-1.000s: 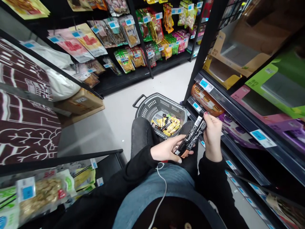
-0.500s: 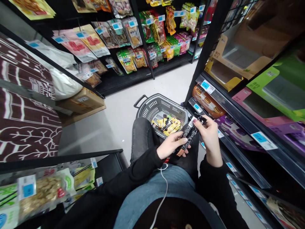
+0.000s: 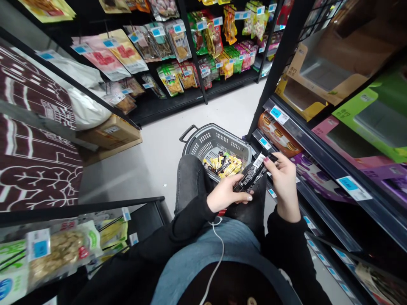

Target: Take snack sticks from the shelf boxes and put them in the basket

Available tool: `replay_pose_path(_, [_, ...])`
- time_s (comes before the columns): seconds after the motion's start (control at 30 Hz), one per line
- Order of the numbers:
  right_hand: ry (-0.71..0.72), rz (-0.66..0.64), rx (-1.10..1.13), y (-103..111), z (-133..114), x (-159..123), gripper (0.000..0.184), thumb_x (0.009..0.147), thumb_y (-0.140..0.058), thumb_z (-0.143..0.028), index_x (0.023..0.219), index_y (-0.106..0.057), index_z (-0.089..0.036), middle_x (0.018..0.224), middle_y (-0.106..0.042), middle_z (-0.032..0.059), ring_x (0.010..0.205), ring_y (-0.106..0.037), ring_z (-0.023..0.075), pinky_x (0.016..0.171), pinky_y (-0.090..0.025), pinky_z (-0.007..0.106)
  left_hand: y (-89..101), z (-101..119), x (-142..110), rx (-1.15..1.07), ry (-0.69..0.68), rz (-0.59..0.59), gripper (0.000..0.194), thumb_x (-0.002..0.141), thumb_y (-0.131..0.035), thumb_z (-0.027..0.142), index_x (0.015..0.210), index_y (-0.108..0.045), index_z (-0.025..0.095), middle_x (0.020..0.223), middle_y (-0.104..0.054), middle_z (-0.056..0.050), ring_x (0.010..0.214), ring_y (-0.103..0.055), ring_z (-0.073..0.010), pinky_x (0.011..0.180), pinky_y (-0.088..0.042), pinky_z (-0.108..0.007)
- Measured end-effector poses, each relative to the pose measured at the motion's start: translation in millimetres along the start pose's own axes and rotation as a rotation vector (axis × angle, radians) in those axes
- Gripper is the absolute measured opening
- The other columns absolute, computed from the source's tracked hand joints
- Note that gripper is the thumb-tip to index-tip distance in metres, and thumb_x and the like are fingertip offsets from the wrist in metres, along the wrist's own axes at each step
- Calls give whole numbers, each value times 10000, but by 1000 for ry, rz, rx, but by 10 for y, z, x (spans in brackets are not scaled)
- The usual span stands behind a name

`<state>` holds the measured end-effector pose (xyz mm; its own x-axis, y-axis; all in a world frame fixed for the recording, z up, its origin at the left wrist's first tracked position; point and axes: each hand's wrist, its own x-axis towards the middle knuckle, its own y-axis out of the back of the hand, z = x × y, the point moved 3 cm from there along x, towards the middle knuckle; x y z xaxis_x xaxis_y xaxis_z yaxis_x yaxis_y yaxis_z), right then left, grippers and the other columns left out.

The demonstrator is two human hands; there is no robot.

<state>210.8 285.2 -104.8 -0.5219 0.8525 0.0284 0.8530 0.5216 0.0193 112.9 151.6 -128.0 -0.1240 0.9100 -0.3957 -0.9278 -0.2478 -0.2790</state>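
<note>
Between my two hands is a slim black snack packet (image 3: 251, 174) with small white print and a white barcode patch near its upper end. My left hand (image 3: 228, 192) grips its lower end, thumb on top and fingers beneath. My right hand (image 3: 281, 173) pinches the upper end between thumb and fingers. Just beyond the packet, a grey shopping basket (image 3: 206, 134) stands on the floor, its handle to the left. Inside it lie several small yellow and black snack packets (image 3: 230, 165). The packet's far tip is partly covered by my right fingers.
On the right a shelf rack (image 3: 305, 140) holds boxed snacks and open display cartons. Hanging snack bags (image 3: 171, 80) fill the black rack ahead. A cardboard box (image 3: 111, 131) sits on the floor at left, and bagged goods (image 3: 60, 250) are at lower left.
My right hand has shifted slightly right with the upper end of the packet. My left hand has slid toward the lower end, covering the orange patch seen before.
</note>
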Motion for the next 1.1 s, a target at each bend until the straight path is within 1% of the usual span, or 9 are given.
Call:
replay_pose_path(0.13, [85, 105, -9, 103, -13, 53, 164, 746, -659, -337, 775, -622, -180, 603, -547, -36, 520, -446, 83, 490, -352, 214, 34, -91, -65, -187, 55, -131, 354, 692, -726, 357, 886, -592, 93, 897, -702, -129, 713, -678, -177, 686, -560, -328])
replay_pose_path(0.33, [41, 105, -11, 137, 63, 119, 207, 733, -665, -369, 778, -612, -174, 557, -507, -48, 486, -412, 80, 466, -326, 218, 79, -194, -126, -233, 97, 10, 421, 603, -800, 267, 924, -597, 85, 907, -707, -133, 674, -685, -179, 669, -571, -336])
replay_pose_path(0.47, [27, 81, -11, 88, 113, 99, 271, 690, -703, -363, 856, -605, -172, 649, -557, -31, 564, -499, 99, 548, -415, 239, 95, -197, -135, -247, 129, 41, 413, 592, -805, 272, 897, -604, 79, 930, -707, -153, 705, -695, -204, 680, -574, -351])
replay_pose_path(0.57, [23, -3, 47, -27, 116, 19, 649, 561, -801, -319, 1134, -514, -217, 876, -606, 10, 773, -606, 164, 706, -498, 308, 111, -187, -135, -252, 139, 65, 402, 595, -802, 274, 882, -600, 79, 942, -707, -167, 670, -693, -205, 681, -576, -382])
replay_pose_path(0.67, [53, -78, 101, -180, 116, -99, 1070, 515, -832, -301, 1390, -217, -296, 1141, -547, 72, 1037, -579, 226, 858, -496, 385, 118, -175, -126, -256, 129, 94, 413, 595, -800, 273, 903, -605, 79, 934, -710, -164, 659, -693, -203, 670, -579, -373])
replay_pose_path(0.77, [77, -104, 111, -276, 146, -180, 1221, 516, -835, -294, 1435, -32, -328, 1289, -451, 98, 1157, -514, 235, 912, -479, 393, 119, -163, -120, -261, 109, 102, 426, 597, -798, 281, 923, -614, 79, 936, -711, -157, 660, -693, -195, 649, -580, -341])
replay_pose_path(0.9, [46, -19, 103, -183, 195, -131, 994, 564, -811, -303, 1383, -247, -289, 1082, -572, 53, 905, -616, 181, 762, -520, 316, 119, -161, -147, -241, 122, 86, 392, 598, -798, 281, 883, -616, 83, 929, -712, -149, 668, -694, -196, 657, -577, -341])
replay_pose_path(1.0, [44, 120, 43, 3, 197, -12, 502, 643, -760, -333, 1081, -547, -210, 759, -592, -16, 640, -573, 118, 606, -477, 247, 121, -180, -182, -220, 156, 42, 380, 596, -801, 275, 871, -619, 86, 929, -711, -142, 687, -694, -199, 664, -571, -335])
replay_pose_path(1.1, [84, 169, 1, 126, 192, 93, 254, 691, -715, -376, 788, -596, -174, 638, -556, -32, 567, -518, 98, 559, -426, 229, 153, -203, -205, -210, 157, -4, 379, 608, -795, 273, 890, -622, 88, 941, -705, -137, 709, -691, -196, 660, -563, -322])
